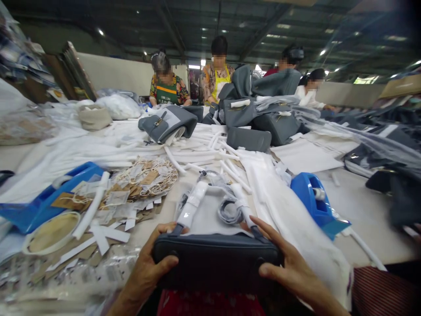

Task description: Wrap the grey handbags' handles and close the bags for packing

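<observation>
A dark blue-grey handbag (215, 256) is held at the table's near edge, its base turned toward me. My left hand (156, 256) grips its left end, thumb on the near face and fingers over the far side. On the right end my right hand (279, 259) is closed round the bag the same way. Beyond the base, the bag's body lies under a white sheet (210, 210). Its handles are wrapped in white foam (194, 204), and a coiled strap in clear plastic (229, 211) rests by the right handle.
Left lie a blue tape dispenser (19, 210), a tape roll (51, 232) and a heap of brown tags with strings (141, 180). Another blue tape dispenser (311, 202) stands right. White foam tubes (210, 147) and piled grey bags (250, 109) fill the far side, where several people work.
</observation>
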Demonstrator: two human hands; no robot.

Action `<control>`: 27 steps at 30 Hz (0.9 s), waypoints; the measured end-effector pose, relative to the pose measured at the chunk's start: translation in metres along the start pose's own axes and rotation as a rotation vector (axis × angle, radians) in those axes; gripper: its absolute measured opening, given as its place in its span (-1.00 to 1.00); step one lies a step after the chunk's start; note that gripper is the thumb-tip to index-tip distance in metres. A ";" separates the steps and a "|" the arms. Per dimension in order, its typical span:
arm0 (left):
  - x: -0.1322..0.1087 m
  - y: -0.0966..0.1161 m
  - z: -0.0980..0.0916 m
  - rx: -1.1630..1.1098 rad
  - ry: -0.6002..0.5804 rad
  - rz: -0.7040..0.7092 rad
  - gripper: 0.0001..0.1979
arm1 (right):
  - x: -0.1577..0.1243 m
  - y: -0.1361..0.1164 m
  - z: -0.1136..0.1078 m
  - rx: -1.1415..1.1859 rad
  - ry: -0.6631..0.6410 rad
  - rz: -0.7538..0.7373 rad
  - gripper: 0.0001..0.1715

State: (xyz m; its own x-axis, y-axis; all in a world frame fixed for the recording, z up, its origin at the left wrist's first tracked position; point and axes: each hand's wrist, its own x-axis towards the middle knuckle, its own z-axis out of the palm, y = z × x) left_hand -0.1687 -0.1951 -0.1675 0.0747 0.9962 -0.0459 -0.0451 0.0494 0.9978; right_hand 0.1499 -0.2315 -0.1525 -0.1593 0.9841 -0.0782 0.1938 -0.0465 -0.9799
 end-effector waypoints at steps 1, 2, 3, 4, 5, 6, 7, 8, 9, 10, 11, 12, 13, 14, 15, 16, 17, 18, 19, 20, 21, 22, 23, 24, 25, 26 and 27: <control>0.001 0.000 0.000 -0.024 -0.028 -0.003 -0.41 | 0.003 -0.005 -0.004 0.051 -0.081 0.016 0.07; 0.002 0.000 -0.001 -0.044 -0.057 -0.010 -0.43 | 0.007 -0.010 -0.007 0.097 -0.153 0.030 0.08; 0.003 0.000 0.000 -0.064 -0.082 -0.020 -0.45 | 0.010 -0.014 -0.010 0.133 -0.209 0.043 0.10; 0.004 0.000 0.000 -0.082 -0.101 -0.029 -0.46 | 0.013 -0.018 -0.012 0.157 -0.242 0.055 0.11; 0.005 0.000 0.000 -0.094 -0.110 -0.034 -0.48 | 0.016 -0.021 -0.012 0.172 -0.257 0.063 0.12; 0.005 0.000 0.000 -0.098 -0.107 -0.032 -0.51 | 0.018 -0.022 -0.012 0.178 -0.255 0.068 0.11; 0.005 0.000 0.000 -0.094 -0.097 -0.021 -0.54 | 0.019 -0.023 -0.011 0.183 -0.242 0.072 0.11; 0.006 -0.001 -0.001 -0.074 -0.087 -0.001 -0.57 | 0.020 -0.022 -0.010 0.189 -0.225 0.077 0.10; 0.006 -0.003 -0.002 -0.035 -0.084 0.027 -0.59 | 0.020 -0.021 -0.009 0.196 -0.207 0.082 0.08; 0.007 -0.004 -0.004 0.018 -0.077 0.058 -0.62 | 0.020 -0.020 -0.008 0.199 -0.188 0.086 0.06; 0.008 -0.006 -0.006 0.072 -0.068 0.087 -0.65 | 0.019 -0.018 -0.006 0.199 -0.168 0.093 0.04; 0.009 -0.009 -0.008 0.122 -0.064 0.109 -0.67 | 0.018 -0.017 -0.005 0.198 -0.149 0.100 0.01; 0.010 -0.011 -0.010 0.161 -0.063 0.121 -0.68 | 0.017 -0.015 -0.004 0.196 -0.130 0.107 -0.01; 0.010 -0.012 -0.011 0.186 -0.065 0.126 -0.69 | 0.017 -0.014 -0.004 0.193 -0.112 0.117 -0.02; 0.010 -0.013 -0.012 0.196 -0.071 0.123 -0.69 | 0.016 -0.013 -0.003 0.190 -0.096 0.129 -0.03; 0.009 -0.013 -0.012 0.197 -0.083 0.117 -0.68 | 0.014 -0.011 -0.003 0.186 -0.082 0.143 -0.03; 0.008 -0.013 -0.012 0.196 -0.093 0.116 -0.67 | 0.013 -0.010 -0.002 0.178 -0.071 0.158 -0.01; 0.005 -0.011 -0.011 0.195 -0.091 0.124 -0.67 | 0.012 -0.008 -0.002 0.165 -0.062 0.175 0.00; 0.002 -0.010 -0.010 0.198 -0.076 0.140 -0.67 | 0.010 -0.005 -0.003 0.148 -0.051 0.193 0.02; -0.001 -0.008 -0.008 0.207 -0.048 0.163 -0.67 | 0.009 -0.002 -0.004 0.129 -0.041 0.214 0.03; -0.004 -0.006 -0.006 0.221 -0.009 0.186 -0.66 | 0.008 0.001 -0.005 0.109 -0.029 0.235 0.03; -0.008 -0.004 -0.005 0.238 0.034 0.202 -0.66 | 0.007 0.005 -0.007 0.089 -0.015 0.253 0.04; -0.011 -0.003 -0.004 0.250 0.071 0.204 -0.65 | 0.007 0.009 -0.009 0.071 -0.004 0.267 0.05; -0.013 -0.002 -0.003 0.252 0.092 0.194 -0.65 | 0.006 0.013 -0.011 0.053 0.009 0.273 0.07; -0.015 -0.001 -0.002 0.240 0.100 0.179 -0.65 | 0.006 0.017 -0.012 0.035 0.025 0.269 0.09; -0.016 -0.001 -0.001 0.217 0.095 0.165 -0.65 | 0.006 0.019 -0.012 0.015 0.045 0.260 0.09; -0.017 -0.001 -0.001 0.189 0.087 0.155 -0.66 | 0.006 0.021 -0.012 -0.006 0.069 0.247 0.09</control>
State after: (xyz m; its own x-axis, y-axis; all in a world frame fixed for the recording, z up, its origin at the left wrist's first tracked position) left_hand -0.1712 -0.2124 -0.1679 -0.0050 0.9936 0.1124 0.1382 -0.1107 0.9842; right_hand 0.1649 -0.2244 -0.1711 -0.0403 0.9525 -0.3019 0.2241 -0.2859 -0.9317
